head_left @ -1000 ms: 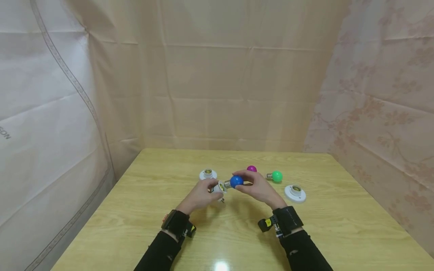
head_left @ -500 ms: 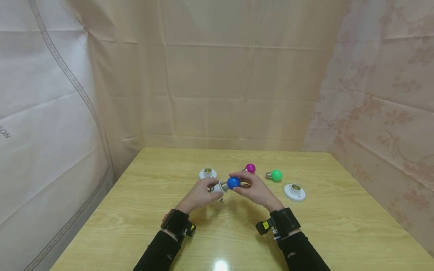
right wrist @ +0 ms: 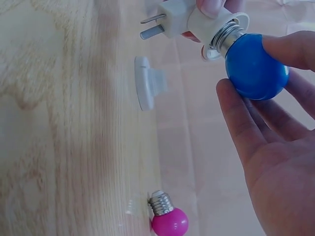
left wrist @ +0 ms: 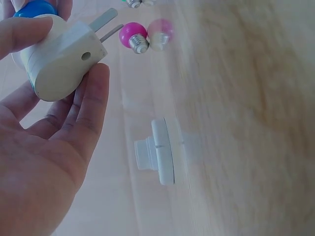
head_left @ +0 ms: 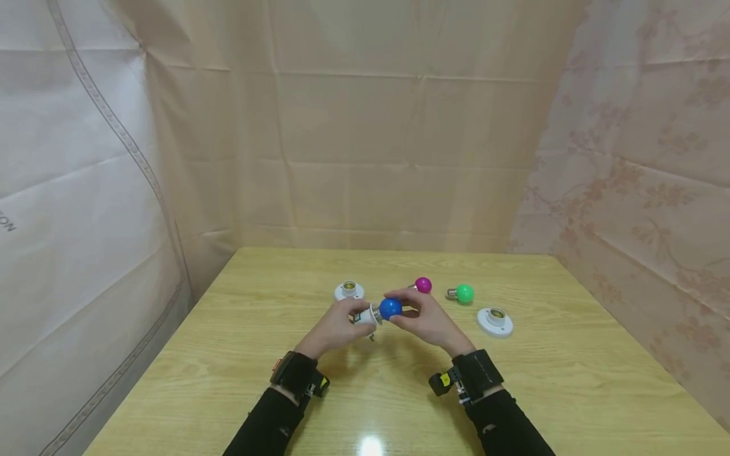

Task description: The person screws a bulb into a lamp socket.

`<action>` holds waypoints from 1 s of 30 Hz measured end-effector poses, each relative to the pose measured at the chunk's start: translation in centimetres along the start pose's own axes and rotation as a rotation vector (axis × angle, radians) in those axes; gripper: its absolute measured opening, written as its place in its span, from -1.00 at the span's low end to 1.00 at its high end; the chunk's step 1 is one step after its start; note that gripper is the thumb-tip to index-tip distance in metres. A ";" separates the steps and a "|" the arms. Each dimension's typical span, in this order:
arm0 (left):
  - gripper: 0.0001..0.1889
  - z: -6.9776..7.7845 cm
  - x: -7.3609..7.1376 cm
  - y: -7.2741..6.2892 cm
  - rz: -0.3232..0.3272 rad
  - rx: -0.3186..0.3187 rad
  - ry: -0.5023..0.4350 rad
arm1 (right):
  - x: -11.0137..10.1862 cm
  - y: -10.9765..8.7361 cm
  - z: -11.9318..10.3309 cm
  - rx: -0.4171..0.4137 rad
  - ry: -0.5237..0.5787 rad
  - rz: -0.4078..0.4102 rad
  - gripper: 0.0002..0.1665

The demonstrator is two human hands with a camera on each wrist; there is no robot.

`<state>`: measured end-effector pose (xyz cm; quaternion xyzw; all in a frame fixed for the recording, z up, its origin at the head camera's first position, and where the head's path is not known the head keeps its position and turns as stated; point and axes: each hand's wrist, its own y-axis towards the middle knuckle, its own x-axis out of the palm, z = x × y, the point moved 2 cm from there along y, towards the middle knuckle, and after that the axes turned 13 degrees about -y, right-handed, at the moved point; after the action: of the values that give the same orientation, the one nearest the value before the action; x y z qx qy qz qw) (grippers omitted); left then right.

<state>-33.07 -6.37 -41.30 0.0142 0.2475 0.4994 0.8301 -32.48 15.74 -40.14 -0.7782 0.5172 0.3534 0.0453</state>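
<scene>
My left hand [head_left: 336, 326] grips a white plug-in lamp socket [left wrist: 64, 59], its two metal prongs sticking out beside the fingers in the left wrist view. Between thumb and fingertips, my right hand [head_left: 430, 322] pinches the round globe of a blue light bulb [right wrist: 256, 66]. The bulb's metal screw base is at the mouth of the socket, partly inside it, with some thread still showing in the right wrist view. Both things are held above the wooden table [head_left: 274, 380], bulb to the right of the socket.
Behind the hands lie a magenta bulb [head_left: 423, 285] and a green bulb [head_left: 464, 294]. One round white lamp base [head_left: 348, 291] stands behind my left hand, another white lamp base [head_left: 495, 323] to the right. Cloth sheets [head_left: 376, 139] hang around the table's back and sides.
My right hand has moved a little left, bringing the blue bulb's screw base from just outside the socket into its mouth. The left hand and socket have hardly moved.
</scene>
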 end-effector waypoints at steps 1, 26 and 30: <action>-0.72 0.0 0.0 0.0 -0.001 0.002 0.000 | 0.1 0.0 0.0 -0.003 0.001 -0.001 -0.49; -0.67 -0.3 0.1 0.0 0.007 0.046 0.016 | 0.2 -0.1 0.0 0.013 -0.037 0.012 -0.50; -0.68 0.0 0.1 0.0 0.003 0.054 0.024 | 0.2 -0.1 -0.2 0.043 -0.081 0.026 -0.50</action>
<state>-33.03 -6.28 -41.40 0.0309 0.2708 0.4940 0.8257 -32.23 15.56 -40.17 -0.7552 0.5326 0.3741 0.0785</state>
